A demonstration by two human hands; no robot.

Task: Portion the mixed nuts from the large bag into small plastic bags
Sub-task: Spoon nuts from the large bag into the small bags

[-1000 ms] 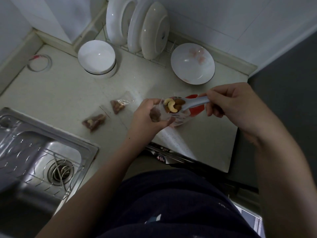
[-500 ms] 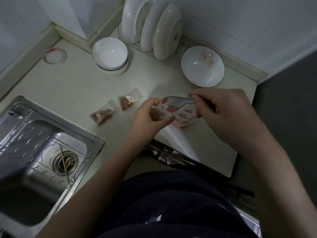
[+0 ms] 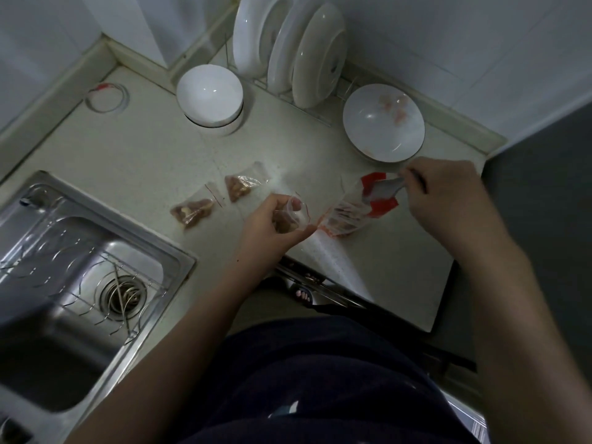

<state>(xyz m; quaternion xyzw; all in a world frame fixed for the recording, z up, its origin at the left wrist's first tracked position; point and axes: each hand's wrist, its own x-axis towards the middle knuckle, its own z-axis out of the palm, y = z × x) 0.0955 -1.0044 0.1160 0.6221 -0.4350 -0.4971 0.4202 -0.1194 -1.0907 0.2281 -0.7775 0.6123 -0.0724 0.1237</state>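
Mid-frame on countertop [image 3: 144, 161]: two filled small bags [image 3: 192, 212] lie aside; left hand [image 3: 272, 227] pinches third small bag [image 3: 296, 214], part-filled; right hand [image 3: 448, 203] grips spoon [image 3: 387, 189] at large bag [image 3: 349, 214] mouth; portioning apparently ongoing.

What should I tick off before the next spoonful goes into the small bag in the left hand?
1. Small bag held with its mouth open: ok, the left hand grips it and the mouth gapes.
2. Spoon secure: ok, the right hand pinches its handle.
3. Spoon loaded: cannot tell, its bowl sits in the mouth of the large bag, partly behind the film.
4. Nuts left in the large bag: ok, some show through its lower end.
5. Finished portions out of the way: ok, one filled bag and a second filled bag lie on the counter, apart from both hands.
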